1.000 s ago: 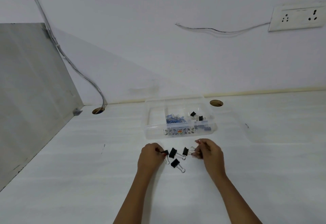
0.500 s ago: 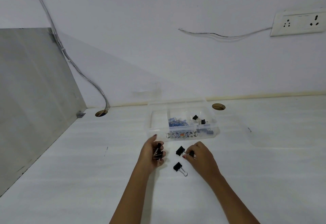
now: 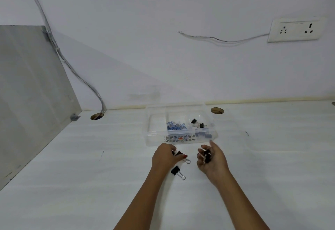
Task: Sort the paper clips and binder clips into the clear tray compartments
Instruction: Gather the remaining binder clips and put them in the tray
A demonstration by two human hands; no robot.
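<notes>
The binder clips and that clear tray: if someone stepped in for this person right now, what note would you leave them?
Left hand: closing on a black binder clip on the desk.
Right hand: palm up, holding black clips.
Clear tray: blue paper clips in the middle compartment, a few binder clips in the right one, left compartment looks empty.
Done: paper clips sorted.
Left: drop in the held clips and pick up the loose clip on the desk.

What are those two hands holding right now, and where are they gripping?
The right hand cradles black binder clips in its curled fingers. The left hand pinches another binder clip by its black body; its wire handles stick out free.
</notes>
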